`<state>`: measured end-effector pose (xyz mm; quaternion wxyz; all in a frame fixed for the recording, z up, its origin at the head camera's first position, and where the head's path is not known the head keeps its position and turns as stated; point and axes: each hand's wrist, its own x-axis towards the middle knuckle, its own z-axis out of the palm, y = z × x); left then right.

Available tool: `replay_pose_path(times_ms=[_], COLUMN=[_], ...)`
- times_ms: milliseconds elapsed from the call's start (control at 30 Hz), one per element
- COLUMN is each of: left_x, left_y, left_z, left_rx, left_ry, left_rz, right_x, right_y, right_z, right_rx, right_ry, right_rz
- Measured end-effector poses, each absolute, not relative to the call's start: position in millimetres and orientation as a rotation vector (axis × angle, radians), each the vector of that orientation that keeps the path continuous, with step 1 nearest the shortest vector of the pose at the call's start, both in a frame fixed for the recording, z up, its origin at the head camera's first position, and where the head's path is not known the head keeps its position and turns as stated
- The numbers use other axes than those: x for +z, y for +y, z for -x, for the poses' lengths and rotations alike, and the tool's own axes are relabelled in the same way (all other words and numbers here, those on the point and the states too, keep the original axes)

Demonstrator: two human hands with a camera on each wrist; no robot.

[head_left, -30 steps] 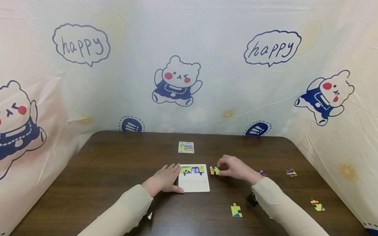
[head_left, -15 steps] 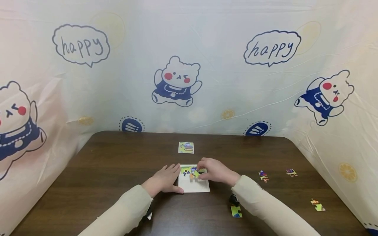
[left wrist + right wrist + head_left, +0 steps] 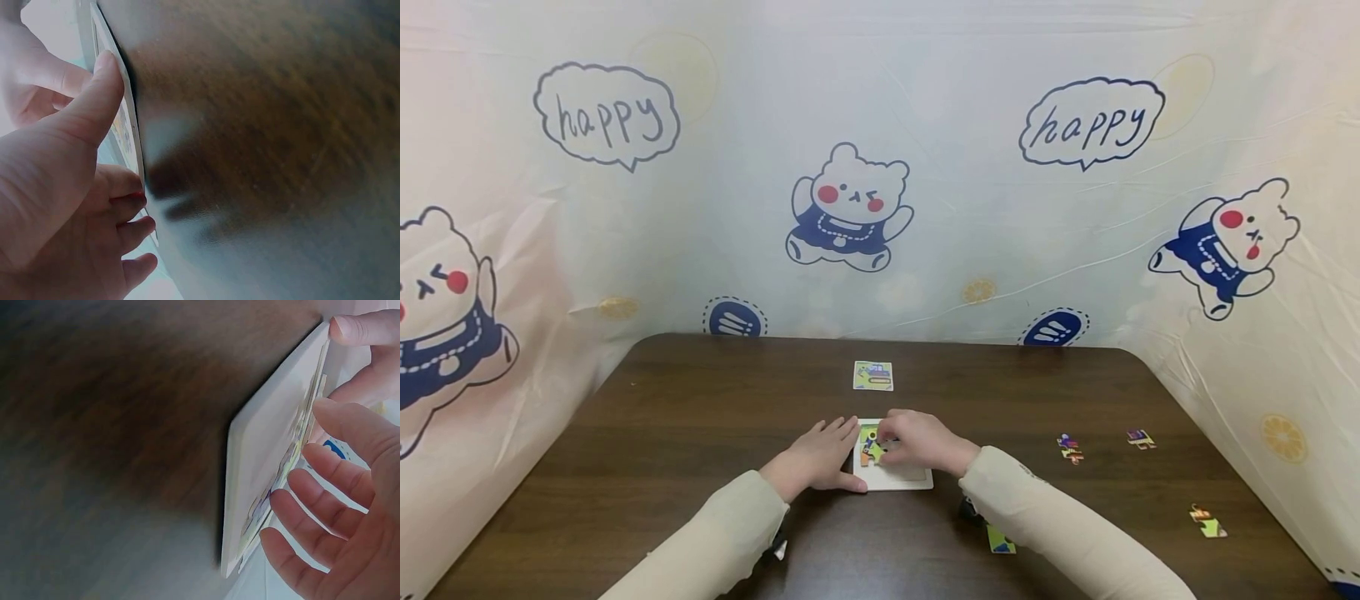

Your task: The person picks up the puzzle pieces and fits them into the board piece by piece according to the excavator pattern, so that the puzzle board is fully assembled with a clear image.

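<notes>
Fingers of my right hand [image 3: 920, 439] pinch flat green-and-orange jigsaw piece [image 3: 876, 452] at left part of white, square-cornered tray [image 3: 913, 482]. Left hand [image 3: 824, 454], ungripping, touches tray edge. Piece could jam if tilted; tray could skid if pushed.

Pale, creased sheeting [image 3: 962, 217] printed with navy-outlined bears [image 3: 850, 212] and cloud-shaped "happy" speech bubbles [image 3: 606, 114] is hanging behind and beside a dark-brown, wood-grain table [image 3: 700, 408]; its surface is faintly reflecting light.
</notes>
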<state>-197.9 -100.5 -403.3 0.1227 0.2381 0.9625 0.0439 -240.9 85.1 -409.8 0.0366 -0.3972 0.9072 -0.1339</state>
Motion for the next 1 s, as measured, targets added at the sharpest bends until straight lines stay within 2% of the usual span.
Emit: replay_pose_path(times_ms=[600,1000], left_x=[-402.3,-400.6], left_y=[-100.2,-100.4], left_z=[198.2,197.5], left_rx=[0.113,0.119], left_ry=[2.799,2.793], left_rz=[-0.709,-0.708], right_x=[-405.7,-407.7], right_y=[79.0,84.1], right_z=[238.7,239.3], right_rx=[-0.366,-0.359], right_ry=[2.797,2.671], right_rz=[1.175,1.352])
